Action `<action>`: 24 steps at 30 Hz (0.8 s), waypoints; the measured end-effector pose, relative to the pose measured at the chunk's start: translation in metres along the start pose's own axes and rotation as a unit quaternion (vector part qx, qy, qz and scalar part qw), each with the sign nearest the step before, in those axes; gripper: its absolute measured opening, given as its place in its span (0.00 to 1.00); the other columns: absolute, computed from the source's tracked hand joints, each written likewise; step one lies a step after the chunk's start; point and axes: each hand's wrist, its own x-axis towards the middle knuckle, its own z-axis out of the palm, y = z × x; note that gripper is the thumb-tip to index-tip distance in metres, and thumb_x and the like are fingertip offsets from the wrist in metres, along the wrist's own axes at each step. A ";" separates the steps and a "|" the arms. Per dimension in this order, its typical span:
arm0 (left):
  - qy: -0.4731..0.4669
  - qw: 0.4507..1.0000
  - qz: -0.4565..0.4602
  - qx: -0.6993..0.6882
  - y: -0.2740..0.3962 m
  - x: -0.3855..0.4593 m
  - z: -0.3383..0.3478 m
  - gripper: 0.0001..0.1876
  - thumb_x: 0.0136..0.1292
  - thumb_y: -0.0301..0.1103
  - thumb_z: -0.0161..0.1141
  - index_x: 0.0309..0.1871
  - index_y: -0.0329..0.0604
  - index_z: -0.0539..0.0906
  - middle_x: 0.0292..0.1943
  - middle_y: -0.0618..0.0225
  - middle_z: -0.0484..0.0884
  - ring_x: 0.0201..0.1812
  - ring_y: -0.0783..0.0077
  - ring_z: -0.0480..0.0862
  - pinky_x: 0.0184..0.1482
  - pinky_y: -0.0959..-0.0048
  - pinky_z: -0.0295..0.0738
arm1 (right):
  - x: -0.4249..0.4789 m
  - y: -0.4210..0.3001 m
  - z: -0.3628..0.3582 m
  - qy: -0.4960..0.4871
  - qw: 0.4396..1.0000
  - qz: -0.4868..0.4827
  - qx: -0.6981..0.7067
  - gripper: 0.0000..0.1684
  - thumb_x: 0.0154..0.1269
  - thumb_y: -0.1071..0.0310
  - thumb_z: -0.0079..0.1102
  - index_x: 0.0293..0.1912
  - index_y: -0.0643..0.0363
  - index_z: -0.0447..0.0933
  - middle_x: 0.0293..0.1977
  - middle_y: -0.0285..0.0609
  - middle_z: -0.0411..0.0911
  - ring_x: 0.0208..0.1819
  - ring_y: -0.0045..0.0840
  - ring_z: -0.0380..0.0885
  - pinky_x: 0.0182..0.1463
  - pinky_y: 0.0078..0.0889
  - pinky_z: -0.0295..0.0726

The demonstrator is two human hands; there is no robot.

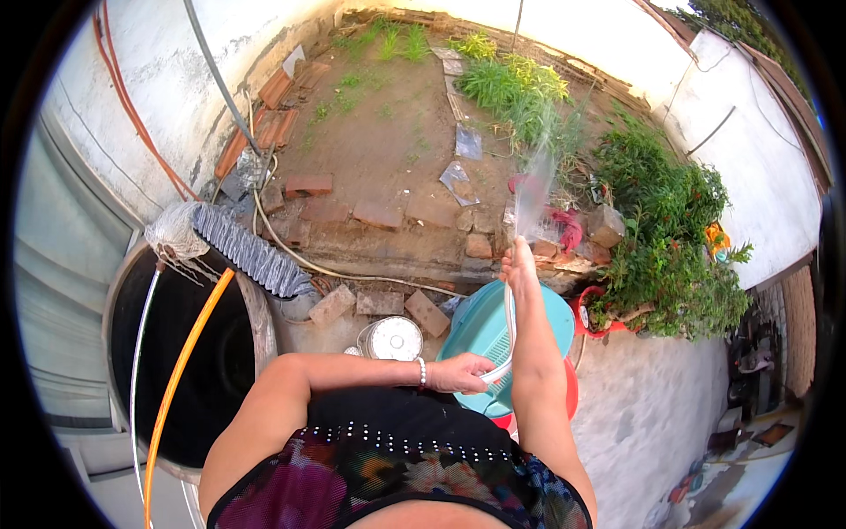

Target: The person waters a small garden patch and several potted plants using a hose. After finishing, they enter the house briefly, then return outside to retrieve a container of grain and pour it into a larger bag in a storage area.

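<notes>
A pale garden hose runs between my two hands. My right hand is stretched forward and closed around its outlet end. From there a spray of water fans out toward the green plants in the soil bed. Nearer my body, my left hand, with a beaded bracelet at the wrist, grips the hose where it bends. Below both hands lies a turquoise plastic basin with a slotted part, and a red container shows partly beneath it.
A large dark-mouthed vat stands at left, with a grey mop head across its rim. Loose bricks and a white lidded bucket sit before the raised soil bed. A bushy potted plant grows at right.
</notes>
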 end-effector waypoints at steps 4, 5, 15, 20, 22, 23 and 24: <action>-0.020 1.000 0.002 0.008 -0.004 0.002 0.002 0.14 0.52 0.27 0.52 0.44 0.38 0.71 0.22 0.80 0.66 0.21 0.88 0.63 0.22 0.85 0.58 | 0.003 0.002 -0.023 -0.012 1.000 0.020 0.010 0.23 0.54 0.43 0.39 0.15 0.48 0.57 0.09 0.28 0.51 0.09 0.17 0.47 0.20 0.31 0.54; -0.016 1.000 0.003 0.010 -0.004 0.001 0.001 0.14 0.52 0.27 0.52 0.44 0.38 0.71 0.22 0.80 0.66 0.21 0.88 0.63 0.22 0.85 0.58 | 0.005 0.002 -0.024 -0.011 1.000 0.026 0.009 0.23 0.54 0.43 0.39 0.15 0.48 0.57 0.09 0.28 0.51 0.09 0.17 0.47 0.20 0.31 0.54; 0.043 0.999 0.023 -0.001 0.002 -0.013 -0.006 0.17 0.51 0.26 0.52 0.47 0.37 0.71 0.25 0.78 0.68 0.23 0.88 0.65 0.23 0.86 0.58 | 0.006 -0.006 0.037 -0.054 0.998 -0.015 -0.021 0.21 0.52 0.44 0.42 0.18 0.49 0.59 0.10 0.29 0.53 0.09 0.18 0.48 0.16 0.29 0.53; 0.062 0.997 0.039 -0.029 0.004 -0.019 -0.010 0.17 0.52 0.27 0.53 0.48 0.37 0.71 0.27 0.78 0.69 0.24 0.89 0.65 0.24 0.87 0.58 | 0.002 -0.011 0.075 -0.083 0.995 -0.027 -0.047 0.24 0.54 0.41 0.43 0.18 0.50 0.60 0.09 0.30 0.53 0.08 0.17 0.48 0.15 0.27 0.50; 0.058 0.996 0.044 -0.050 0.002 -0.021 -0.011 0.17 0.53 0.27 0.53 0.48 0.37 0.71 0.27 0.79 0.69 0.23 0.89 0.65 0.24 0.88 0.58 | -0.008 -0.014 0.086 -0.075 0.994 -0.036 -0.066 0.22 0.54 0.44 0.42 0.17 0.50 0.59 0.09 0.30 0.53 0.07 0.16 0.47 0.14 0.25 0.48; 0.057 0.995 0.045 -0.062 0.002 -0.021 -0.011 0.16 0.53 0.27 0.53 0.47 0.37 0.71 0.27 0.79 0.69 0.23 0.89 0.65 0.24 0.88 0.58 | -0.016 -0.017 0.088 -0.076 0.993 -0.028 -0.086 0.22 0.55 0.46 0.42 0.17 0.51 0.59 0.09 0.30 0.53 0.07 0.16 0.47 0.13 0.24 0.48; 0.055 0.995 0.045 -0.064 0.000 -0.020 -0.010 0.16 0.53 0.27 0.53 0.47 0.38 0.71 0.27 0.79 0.69 0.23 0.89 0.65 0.24 0.88 0.57 | -0.017 -0.017 0.087 -0.077 0.993 -0.033 -0.079 0.22 0.54 0.46 0.42 0.16 0.50 0.59 0.09 0.30 0.53 0.07 0.16 0.47 0.13 0.24 0.47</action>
